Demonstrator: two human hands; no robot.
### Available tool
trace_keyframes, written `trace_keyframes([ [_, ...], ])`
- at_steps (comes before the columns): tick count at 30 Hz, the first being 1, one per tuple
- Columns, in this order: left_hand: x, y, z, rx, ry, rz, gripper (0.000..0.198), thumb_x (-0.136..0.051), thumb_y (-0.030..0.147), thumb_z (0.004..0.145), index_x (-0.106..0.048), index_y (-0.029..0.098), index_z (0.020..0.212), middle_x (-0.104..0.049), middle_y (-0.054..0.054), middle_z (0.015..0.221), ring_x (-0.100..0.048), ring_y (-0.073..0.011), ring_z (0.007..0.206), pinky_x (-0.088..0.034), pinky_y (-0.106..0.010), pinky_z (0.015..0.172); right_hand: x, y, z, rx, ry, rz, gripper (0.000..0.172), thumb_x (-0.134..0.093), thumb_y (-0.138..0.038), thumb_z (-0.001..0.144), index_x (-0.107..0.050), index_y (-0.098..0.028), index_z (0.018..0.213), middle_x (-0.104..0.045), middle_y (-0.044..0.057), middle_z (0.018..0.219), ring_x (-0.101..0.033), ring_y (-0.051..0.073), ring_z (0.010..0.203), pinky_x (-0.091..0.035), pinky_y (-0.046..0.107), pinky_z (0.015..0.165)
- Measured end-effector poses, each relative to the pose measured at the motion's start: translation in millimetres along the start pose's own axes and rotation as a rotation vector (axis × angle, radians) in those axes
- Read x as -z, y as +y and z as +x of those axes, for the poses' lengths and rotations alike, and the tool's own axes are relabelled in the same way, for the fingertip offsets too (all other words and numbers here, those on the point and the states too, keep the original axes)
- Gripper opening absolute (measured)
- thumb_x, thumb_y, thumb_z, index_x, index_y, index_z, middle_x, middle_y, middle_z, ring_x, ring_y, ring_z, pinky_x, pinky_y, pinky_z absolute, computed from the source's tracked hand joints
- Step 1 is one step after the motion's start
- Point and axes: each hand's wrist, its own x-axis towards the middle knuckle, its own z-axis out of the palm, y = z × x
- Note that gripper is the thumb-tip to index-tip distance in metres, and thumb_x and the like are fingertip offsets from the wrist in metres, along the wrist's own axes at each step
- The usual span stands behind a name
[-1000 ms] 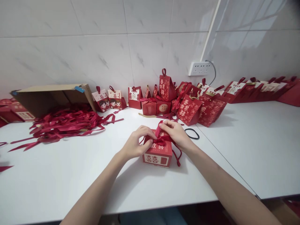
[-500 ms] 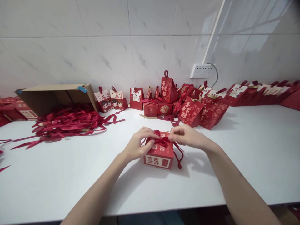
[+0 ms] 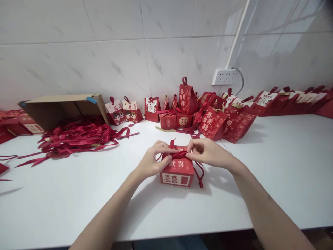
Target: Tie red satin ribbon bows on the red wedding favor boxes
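A red gift box with white lettering on top and a cream front panel stands on the white table in front of me. Across its top lies a dark red ribbon, gathered into a bow or knot. My left hand is closed at the box's left side, thumb and index finger pinching the ribbon. From the right, my right hand pinches the ribbon by the knot, its other fingers curled. A dark red cord handle hangs down the box's right side.
A heap of red ribbons spills from a cardboard box lying on its side at left. Several red gift boxes line the tiled wall, and more stand at right. A power strip is fixed to the wall.
My right hand has shifted slightly inward, its thumb now at the knot. A ribbon end stands up behind the left fingers. The left hand has hardly moved.
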Motion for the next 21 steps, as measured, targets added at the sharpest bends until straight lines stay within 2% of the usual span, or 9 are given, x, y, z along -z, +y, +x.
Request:
trace_keyframes([
  [3,0.1,0.5,-0.1,-0.013,-0.003,0.008,0.025,-0.052,0.016,0.076,-0.069,0.021,0.092,-0.057,-0.003,0.073,-0.05,-0.0181,0.081,-0.042,-0.035,0.076,0.8,-1.4,-0.3,-0.044,-0.027,0.0,0.027,-0.06,-0.041,0.073,-0.052,-0.017,0.062,-0.042,-0.005,0.051,-0.036,0.008,0.047,-0.026,0.021,0.044],
  [7,-1.2,1.0,0.4,0.002,-0.001,-0.006,0.025,-0.054,0.015,0.075,-0.065,0.021,0.096,-0.056,-0.002,0.073,-0.05,-0.0179,0.081,-0.042,-0.034,0.078,-4.9,-5.3,0.4,-0.105,-0.053,-0.054,0.046,-0.047,-0.052,0.079,-0.044,-0.017,0.05,-0.033,-0.005,0.046,-0.028,0.007,0.043,-0.019,0.023,0.042],
  [11,-0.7,-0.9,0.2,0.03,-0.003,-0.049,0.02,-0.053,0.019,0.077,-0.062,0.019,0.096,-0.056,-0.003,0.076,-0.051,-0.0175,0.083,-0.041,-0.034,0.079,-8.9,-7.1,1.5,-0.11,0.003,-0.08,0.041,-0.053,-0.05,0.076,-0.048,-0.017,0.052,-0.043,-0.004,0.049,-0.033,0.007,0.044,-0.022,0.023,0.044],
  [14,7.0,-0.6,-0.2,0.081,0.019,-0.014,0.01,-0.054,0.023,0.077,-0.057,0.017,0.084,-0.054,-0.002,0.08,-0.05,-0.0158,0.08,-0.04,-0.031,0.077,-7.5,-5.3,2.3,-0.109,-0.012,-0.073,0.033,-0.055,-0.045,0.075,-0.054,-0.017,0.057,-0.05,-0.003,0.053,-0.039,0.008,0.048,-0.025,0.023,0.046],
  [16,15.0,1.9,-0.1,0.163,0.008,0.047,0.013,-0.055,0.029,0.076,-0.051,0.017,0.074,-0.053,-0.001,0.077,-0.048,-0.0142,0.075,-0.039,-0.029,0.071,-5.9,-3.7,2.6,-0.116,-0.033,-0.063,0.032,-0.055,-0.044,0.075,-0.055,-0.017,0.059,-0.051,-0.003,0.055,-0.04,0.009,0.05,-0.027,0.023,0.047],
  [21,24.9,10.0,1.3,0.371,-0.188,0.048,0.034,-0.053,0.043,0.077,-0.044,0.016,0.059,-0.048,0.003,0.06,-0.042,-0.0107,0.06,-0.034,-0.024,0.059,-4.5,-0.9,3.7,-0.111,-0.05,-0.036,0.03,-0.054,-0.043,0.076,-0.056,-0.017,0.061,-0.052,-0.002,0.058,-0.043,0.009,0.053,-0.03,0.023,0.05],
])
